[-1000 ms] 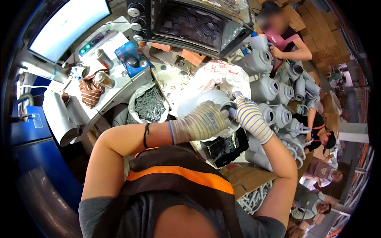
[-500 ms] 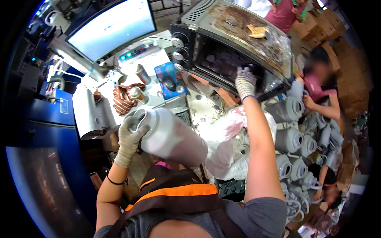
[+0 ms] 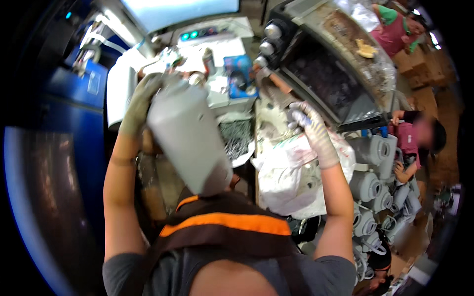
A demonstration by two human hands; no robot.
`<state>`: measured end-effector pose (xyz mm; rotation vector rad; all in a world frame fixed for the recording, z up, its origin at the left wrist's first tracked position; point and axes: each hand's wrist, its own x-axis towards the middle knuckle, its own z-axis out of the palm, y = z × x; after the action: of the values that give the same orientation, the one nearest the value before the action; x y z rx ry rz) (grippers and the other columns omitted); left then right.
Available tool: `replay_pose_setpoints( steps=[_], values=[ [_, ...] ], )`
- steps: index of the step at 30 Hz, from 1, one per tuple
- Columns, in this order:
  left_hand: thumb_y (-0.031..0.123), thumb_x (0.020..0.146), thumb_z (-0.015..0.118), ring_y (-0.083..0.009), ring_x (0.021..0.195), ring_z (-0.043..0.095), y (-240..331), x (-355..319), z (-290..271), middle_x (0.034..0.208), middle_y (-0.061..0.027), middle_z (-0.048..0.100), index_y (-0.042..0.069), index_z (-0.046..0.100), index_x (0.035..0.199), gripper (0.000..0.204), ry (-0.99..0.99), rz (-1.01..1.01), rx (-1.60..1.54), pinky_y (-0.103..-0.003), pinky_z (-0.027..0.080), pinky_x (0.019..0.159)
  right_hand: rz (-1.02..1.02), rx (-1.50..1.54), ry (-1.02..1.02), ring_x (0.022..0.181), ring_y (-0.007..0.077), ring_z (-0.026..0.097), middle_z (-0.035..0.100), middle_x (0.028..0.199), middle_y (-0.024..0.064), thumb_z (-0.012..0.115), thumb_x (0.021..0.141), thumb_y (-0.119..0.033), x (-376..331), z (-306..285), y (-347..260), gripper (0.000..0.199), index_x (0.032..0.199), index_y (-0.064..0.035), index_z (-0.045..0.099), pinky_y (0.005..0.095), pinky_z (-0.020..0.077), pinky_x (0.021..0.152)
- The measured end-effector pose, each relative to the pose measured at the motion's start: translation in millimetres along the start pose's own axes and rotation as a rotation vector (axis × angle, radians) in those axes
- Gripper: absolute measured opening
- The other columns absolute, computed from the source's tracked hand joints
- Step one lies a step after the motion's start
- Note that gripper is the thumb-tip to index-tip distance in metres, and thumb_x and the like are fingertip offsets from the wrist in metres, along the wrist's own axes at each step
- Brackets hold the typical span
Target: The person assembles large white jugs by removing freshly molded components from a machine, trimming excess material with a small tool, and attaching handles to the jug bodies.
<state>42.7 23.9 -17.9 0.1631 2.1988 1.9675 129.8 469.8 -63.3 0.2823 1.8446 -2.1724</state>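
My left hand (image 3: 139,103), in a pale knit glove, is closed round the upper end of a big grey plastic jug (image 3: 187,130). The jug hangs tilted in front of my chest, its base toward my apron (image 3: 227,224). My right hand (image 3: 311,128), in a striped glove, is just outside the open toaster oven (image 3: 340,111). Its fingers are curled together over something small and greyish, blurred by motion. Dark round pieces (image 3: 321,74) lie inside the oven, hard to make out.
A white plastic bag (image 3: 289,182) lies below my right hand. Left of it stands a tray of small dark parts (image 3: 237,138). Several grey jugs (image 3: 365,185) are stacked at the right, near a co-worker (image 3: 410,138). A blue machine cabinet (image 3: 54,148) stands at the left.
My right hand has come out of the oven and back toward me. The jug has swung more upright, with its neck end farther away. The whole view has shifted.
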Motion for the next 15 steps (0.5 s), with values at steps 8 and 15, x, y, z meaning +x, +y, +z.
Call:
replay_pose_setpoints(
  steps=[8,15],
  values=[
    [0.040,0.075,0.076,-0.0166,0.075,0.066,-76,32,63,0.090,-0.0104,0.067,0.002,0.063,0.101,0.049,-0.056,-0.351,-0.517,-0.028,0.056,0.067,0.455,0.271,-0.260,0.071,0.0097,0.062,0.064,0.088,0.0047,0.064,0.087,-0.019,-146,113,76,0.027,0.104,0.0011,0.059,0.0217,0.0497,0.063],
    [0.043,0.079,0.071,-0.0150,0.074,0.065,-76,33,85,0.090,-0.0075,0.067,0.004,0.063,0.106,0.048,-0.206,-0.422,-0.547,-0.026,0.055,0.067,0.410,0.208,-0.037,0.069,0.0111,0.064,0.065,0.089,0.0100,0.065,0.087,-0.016,-166,122,86,0.026,0.105,0.0009,0.056,0.0207,0.0505,0.058]
  ],
)
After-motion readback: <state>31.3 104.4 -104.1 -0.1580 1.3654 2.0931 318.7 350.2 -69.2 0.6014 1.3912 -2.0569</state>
